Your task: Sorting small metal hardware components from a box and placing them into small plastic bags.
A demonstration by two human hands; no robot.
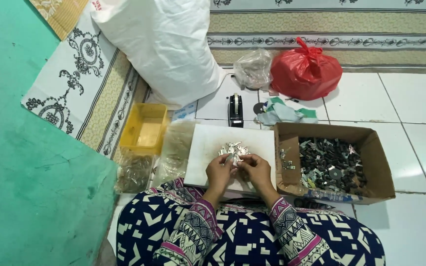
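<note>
Small silvery metal pieces [233, 150] sit heaped near the middle of a white board [208, 143] across my lap; the pile lies at 12 o'clock from both hands. My left hand [219, 173] is curled, fingertips pinched at the near edge of the pile, seemingly on one small piece, though I cannot tell exactly what it grips. My right hand [258, 170] is likewise half-closed, fingers meeting the left's; its hold is too small to make out

At 3 o'clock from the board, touching it, an open cardboard box [378, 162] of dark and silvery parts. At 12 o'clock, a black tape dispenser [235, 110]; beyond it a red plastic bag [305, 71], a clear bag [254, 69], a big white sack [166, 47]. At 9 o'clock, a yellow tray [144, 128]
</note>
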